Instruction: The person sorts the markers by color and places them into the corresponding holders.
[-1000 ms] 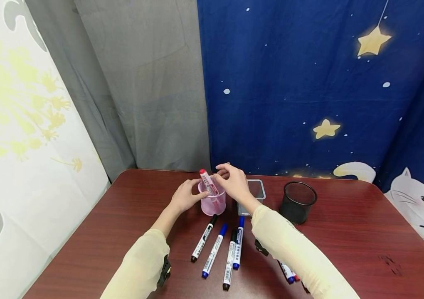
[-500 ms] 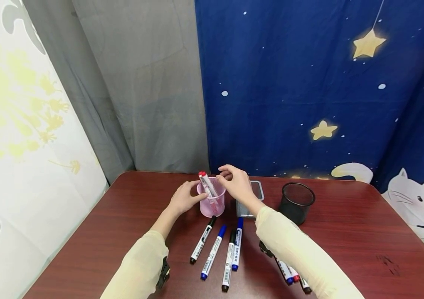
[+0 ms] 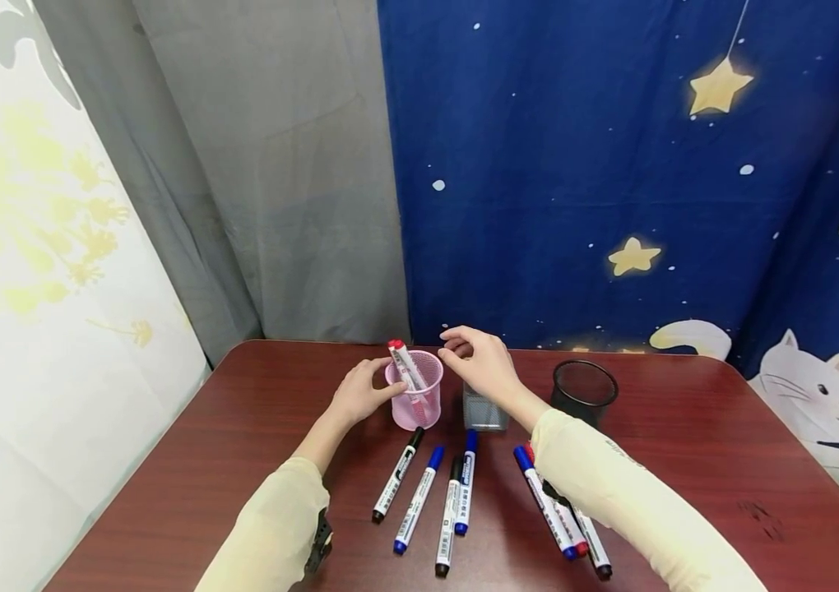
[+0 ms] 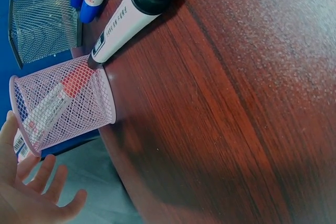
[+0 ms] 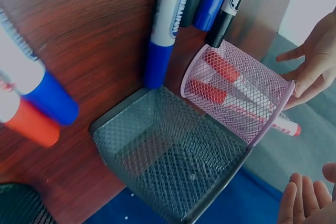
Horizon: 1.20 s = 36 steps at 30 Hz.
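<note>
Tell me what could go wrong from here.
The left hand, holding the rim of the pink cup, might tip it, spilling the two red-ended markers leaning inside.
The right sleeve may brush the nearby marker cluster, setting it rolling.
The black-ended marker by the cup's base could be nudged if the cup slides.

Upright pink mesh cup (image 3: pixel 402 410), two red-and-white markers (image 3: pixel 410 367) leaning inside
</note>
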Available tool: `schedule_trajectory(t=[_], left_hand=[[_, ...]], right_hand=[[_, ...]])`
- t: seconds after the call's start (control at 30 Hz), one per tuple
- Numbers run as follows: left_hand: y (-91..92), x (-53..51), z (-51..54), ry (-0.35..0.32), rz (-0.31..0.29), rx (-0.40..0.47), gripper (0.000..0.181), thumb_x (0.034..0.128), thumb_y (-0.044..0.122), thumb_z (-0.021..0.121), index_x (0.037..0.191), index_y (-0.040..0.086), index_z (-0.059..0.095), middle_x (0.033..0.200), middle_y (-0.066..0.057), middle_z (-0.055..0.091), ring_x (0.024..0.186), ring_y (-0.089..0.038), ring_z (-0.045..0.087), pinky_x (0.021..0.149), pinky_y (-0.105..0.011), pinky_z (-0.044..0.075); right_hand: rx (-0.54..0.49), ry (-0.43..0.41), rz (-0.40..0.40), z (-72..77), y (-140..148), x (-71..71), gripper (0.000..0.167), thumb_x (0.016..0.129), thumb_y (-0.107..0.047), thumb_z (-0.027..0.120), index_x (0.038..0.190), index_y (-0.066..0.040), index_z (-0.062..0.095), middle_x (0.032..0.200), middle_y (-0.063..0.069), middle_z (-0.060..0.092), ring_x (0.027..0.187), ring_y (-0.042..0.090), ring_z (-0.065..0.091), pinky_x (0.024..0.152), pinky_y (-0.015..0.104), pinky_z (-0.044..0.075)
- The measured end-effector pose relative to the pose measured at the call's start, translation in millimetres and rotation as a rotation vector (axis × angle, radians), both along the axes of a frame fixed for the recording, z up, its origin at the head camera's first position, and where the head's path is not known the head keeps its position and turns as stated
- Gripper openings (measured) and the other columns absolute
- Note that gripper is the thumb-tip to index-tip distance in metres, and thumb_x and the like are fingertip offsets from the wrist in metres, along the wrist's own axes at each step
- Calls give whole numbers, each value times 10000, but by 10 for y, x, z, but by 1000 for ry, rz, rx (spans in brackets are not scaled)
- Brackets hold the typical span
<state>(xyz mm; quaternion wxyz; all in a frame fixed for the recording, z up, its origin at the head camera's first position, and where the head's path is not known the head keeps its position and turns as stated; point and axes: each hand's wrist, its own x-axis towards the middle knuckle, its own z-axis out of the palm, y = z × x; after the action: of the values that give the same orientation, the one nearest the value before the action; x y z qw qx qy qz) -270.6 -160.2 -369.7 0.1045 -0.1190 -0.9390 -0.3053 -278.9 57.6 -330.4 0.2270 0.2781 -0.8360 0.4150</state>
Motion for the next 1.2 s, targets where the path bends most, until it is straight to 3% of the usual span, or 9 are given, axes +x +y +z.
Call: schedule_trajectory(t=[0.3,0.53,0.67,1.03,1.2], left_hand=[[-19,-14,-16,18,-9,-2,561,761,334,670,1204,25,519,1107,-183,530,1029,-326,480,857,-444,363],[-14,-19,-20,21,-18,-1,560,767,339,664,1204,22,517,1105,-184,531,1031,-327,479,859,-444,362],[-10,-18,-11,15,-14,-2,556,768,338,665,1204,27,518,1108,-187,529,1031,-329,479,859,-443,361],[-10,-12,-19,9,-6,-7,563,764,342,668,1208,31,516,1099,-175,534,1025,-321,483,852,-440,367],[-9,-19,-16,13,-7,0,557,769,339,666,1206,29,516,1093,-187,534,1018,-327,486,850,-441,367]], right_hand=[[93,11,12,23,184,110,187,785,-213,664,956,-137,653,837,-48,641,691,21,575,619,306,479],[150,64,33,21,346,236,168,770,-208,677,926,-149,664,761,-119,602,648,2,550,572,257,447],[178,95,60,-8,448,291,180,764,-183,683,930,-116,663,769,-119,596,660,6,549,582,252,447],[216,120,128,-112,720,464,176,770,-172,679,944,-169,646,800,-133,581,668,-10,531,550,246,461],[219,147,172,-193,841,523,214,757,-125,681,959,-181,638,795,-154,568,648,-28,521,535,174,433]])
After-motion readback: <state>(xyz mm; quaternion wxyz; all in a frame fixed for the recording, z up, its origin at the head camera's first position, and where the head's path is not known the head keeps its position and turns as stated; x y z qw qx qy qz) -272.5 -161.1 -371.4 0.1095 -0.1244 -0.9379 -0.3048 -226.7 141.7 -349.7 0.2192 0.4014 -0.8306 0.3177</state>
